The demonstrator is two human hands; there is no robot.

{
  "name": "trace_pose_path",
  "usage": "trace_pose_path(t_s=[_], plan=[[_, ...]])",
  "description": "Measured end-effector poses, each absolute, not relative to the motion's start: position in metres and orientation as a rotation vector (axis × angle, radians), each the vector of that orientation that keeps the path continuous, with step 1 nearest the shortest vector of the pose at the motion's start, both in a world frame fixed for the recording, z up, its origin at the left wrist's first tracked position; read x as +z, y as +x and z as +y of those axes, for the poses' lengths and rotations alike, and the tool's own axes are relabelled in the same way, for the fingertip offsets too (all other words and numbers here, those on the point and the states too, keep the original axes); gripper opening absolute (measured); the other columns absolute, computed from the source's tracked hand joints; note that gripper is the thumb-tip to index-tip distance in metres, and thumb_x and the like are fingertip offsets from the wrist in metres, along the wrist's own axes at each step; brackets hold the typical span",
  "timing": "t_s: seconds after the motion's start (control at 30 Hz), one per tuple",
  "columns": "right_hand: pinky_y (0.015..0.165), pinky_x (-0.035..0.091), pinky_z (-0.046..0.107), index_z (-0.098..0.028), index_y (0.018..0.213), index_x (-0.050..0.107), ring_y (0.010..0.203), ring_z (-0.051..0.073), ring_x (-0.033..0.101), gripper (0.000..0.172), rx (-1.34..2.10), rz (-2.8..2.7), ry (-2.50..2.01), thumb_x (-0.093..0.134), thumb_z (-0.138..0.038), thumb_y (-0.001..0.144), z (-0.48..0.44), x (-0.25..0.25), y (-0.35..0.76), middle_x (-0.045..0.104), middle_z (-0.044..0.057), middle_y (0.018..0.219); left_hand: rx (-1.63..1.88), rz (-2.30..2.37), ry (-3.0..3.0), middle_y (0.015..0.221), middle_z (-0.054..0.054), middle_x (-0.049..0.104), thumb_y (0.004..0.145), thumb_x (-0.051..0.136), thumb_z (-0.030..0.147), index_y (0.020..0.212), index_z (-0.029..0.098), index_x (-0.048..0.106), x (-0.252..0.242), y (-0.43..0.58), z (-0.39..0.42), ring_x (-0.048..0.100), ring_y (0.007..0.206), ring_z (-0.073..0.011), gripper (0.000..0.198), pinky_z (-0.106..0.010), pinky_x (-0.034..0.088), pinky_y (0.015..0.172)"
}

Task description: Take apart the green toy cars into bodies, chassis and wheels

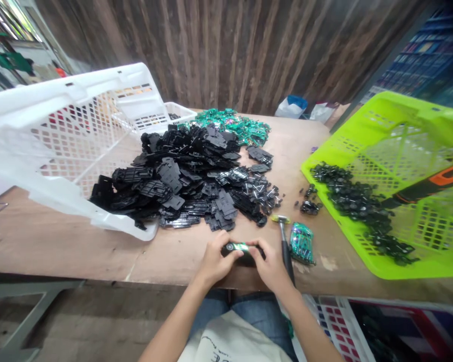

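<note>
Both hands pinch one small toy car (238,250), black underneath with a green top, just above the table's near edge. My left hand (214,260) grips its left end with curled fingers. Its right end is held by my right hand (271,265). A big heap of black plastic chassis parts (189,181) spreads across the wooden table (60,241) just beyond my hands. Right of my right hand lie a small hammer (285,241) and a finished green car (301,242).
A white basket (71,130) lies tipped on its side at the left, with black parts spilling out of it. A lime-green basket (407,191) at the right holds small black wheel pieces and an orange-and-black tool. Green car bodies (237,125) are piled at the back.
</note>
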State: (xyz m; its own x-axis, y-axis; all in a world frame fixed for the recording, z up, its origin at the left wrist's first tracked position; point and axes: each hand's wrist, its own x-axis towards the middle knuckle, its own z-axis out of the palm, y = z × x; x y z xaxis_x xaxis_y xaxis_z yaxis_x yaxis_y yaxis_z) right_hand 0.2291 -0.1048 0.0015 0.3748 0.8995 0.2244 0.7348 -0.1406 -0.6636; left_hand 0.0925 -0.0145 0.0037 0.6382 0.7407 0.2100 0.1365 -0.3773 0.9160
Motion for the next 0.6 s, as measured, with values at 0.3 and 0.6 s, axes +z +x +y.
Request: trace_pose_path(t_s=[0.3,0.6], plan=[[0.056,0.035,0.026,-0.016,0.079,0.063,0.064,0.020,0.062,0.039,-0.068,-1.376,-2.271,0.031,-0.032,0.096,-0.089,0.008,0.238,0.066,0.011,0.069,0.726,1.037,1.748,0.076,-0.003,0.066,0.080,0.060,0.037,0.077,0.017,0.065,0.010,0.106,-0.022,0.061,0.077,-0.0189,0.021,-0.028,0.044,0.071],[0.066,0.046,0.033,-0.008,0.104,0.057,0.078,0.027,0.065,0.030,0.012,-0.972,-2.654,0.042,-0.025,0.085,-0.171,-0.010,0.265,0.065,0.019,0.094,0.566,1.113,1.860,0.089,-0.004,0.063,0.068,0.068,0.021,0.081,0.018,0.059,-0.003,0.102,0.003,0.058,0.090,-0.0213,0.015,-0.032,0.043,0.081]])
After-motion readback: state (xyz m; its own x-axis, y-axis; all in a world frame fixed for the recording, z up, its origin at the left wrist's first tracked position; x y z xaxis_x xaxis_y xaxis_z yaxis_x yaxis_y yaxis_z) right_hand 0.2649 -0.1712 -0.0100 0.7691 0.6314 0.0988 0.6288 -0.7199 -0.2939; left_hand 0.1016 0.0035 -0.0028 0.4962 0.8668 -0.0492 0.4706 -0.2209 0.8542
